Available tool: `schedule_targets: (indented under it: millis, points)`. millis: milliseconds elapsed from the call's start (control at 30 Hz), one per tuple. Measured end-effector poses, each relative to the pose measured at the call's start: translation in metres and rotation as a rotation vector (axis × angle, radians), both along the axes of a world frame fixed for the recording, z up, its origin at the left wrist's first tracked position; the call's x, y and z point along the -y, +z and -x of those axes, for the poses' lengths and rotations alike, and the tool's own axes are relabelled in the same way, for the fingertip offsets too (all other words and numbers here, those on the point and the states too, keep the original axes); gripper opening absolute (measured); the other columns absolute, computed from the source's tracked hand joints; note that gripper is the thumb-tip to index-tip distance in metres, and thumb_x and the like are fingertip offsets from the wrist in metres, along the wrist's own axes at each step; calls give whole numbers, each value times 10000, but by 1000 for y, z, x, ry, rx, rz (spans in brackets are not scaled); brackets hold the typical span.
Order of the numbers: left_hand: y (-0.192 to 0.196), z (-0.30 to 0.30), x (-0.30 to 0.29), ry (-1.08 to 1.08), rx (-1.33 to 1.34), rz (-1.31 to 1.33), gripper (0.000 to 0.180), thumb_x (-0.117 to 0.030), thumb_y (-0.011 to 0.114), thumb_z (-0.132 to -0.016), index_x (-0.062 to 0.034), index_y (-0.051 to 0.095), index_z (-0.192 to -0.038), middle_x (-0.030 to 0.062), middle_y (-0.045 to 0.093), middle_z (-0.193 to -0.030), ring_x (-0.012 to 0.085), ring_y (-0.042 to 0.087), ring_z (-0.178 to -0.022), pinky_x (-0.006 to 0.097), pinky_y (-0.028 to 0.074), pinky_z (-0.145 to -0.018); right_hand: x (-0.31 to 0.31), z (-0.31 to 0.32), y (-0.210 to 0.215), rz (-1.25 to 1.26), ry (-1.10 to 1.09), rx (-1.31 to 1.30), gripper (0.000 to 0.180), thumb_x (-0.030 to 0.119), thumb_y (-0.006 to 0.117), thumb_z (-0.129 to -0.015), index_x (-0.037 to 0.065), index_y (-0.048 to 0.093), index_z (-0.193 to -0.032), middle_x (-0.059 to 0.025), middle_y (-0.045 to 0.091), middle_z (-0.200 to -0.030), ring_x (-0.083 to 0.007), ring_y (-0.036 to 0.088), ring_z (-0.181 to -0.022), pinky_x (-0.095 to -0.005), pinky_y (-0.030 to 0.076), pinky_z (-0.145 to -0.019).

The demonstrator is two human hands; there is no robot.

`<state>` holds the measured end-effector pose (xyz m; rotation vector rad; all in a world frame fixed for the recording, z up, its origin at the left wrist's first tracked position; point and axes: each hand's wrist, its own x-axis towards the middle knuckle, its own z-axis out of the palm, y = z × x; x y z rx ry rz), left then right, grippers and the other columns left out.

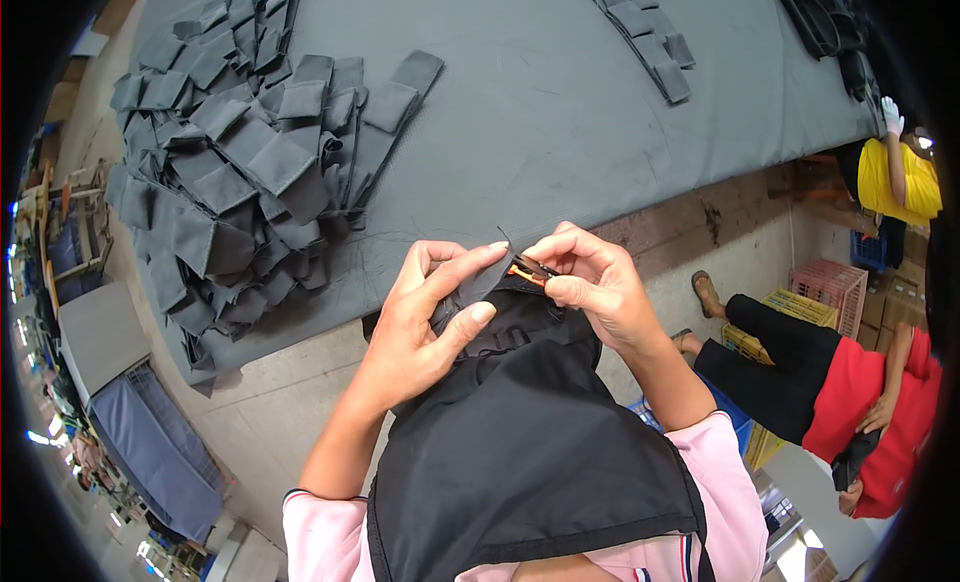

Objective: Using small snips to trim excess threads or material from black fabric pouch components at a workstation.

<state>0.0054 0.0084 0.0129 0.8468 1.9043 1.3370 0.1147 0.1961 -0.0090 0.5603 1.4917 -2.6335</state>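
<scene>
Just off the near edge of the table, my left hand (pixel 415 322) pinches a dark grey fabric piece (pixel 486 280) between thumb and fingers. A loose thread sticks up from its tip. My right hand (pixel 605 292) is closed around small thread snips (pixel 532 269) with an orange part, and their blades meet the edge of the fabric. The fingers partly hide the snips, so I cannot see whether the blades are apart. Both hands are above the black apron (pixel 530 432) I wear.
A large heap of grey fabric pieces (pixel 230 182) covers the left of the grey-covered table (pixel 490 122). A few more pieces (pixel 645 42) lie at the far side, with black cases (pixel 815 27) at far right. People in red (pixel 880 412) and yellow (pixel 900 177) are to the right, near crates (pixel 828 287).
</scene>
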Motion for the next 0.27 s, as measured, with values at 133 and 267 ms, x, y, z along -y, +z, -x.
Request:
schedule_targets:
  millis: [133,267]
  points:
    - [6,-6,-1,79,-246,135,460,-163,694,-757,-176,604,-1208,141,507,-1069,280,507,-978,364,416,-877,0,-2,-6,-132,-19,-46,299,146,705,-796,-22,632,-1032,-8,485,-900,-86,496,-792,-214,404,-676]
    - [10,-8,-1,80,-530,224,475,-182,717,-733,-198,613,-1196,143,509,-1069,303,509,-1018,372,410,-891,-11,-7,-6,-89,88,84,318,180,711,-798,-16,639,-1038,-11,487,-894,-105,523,-876,-234,425,-767]
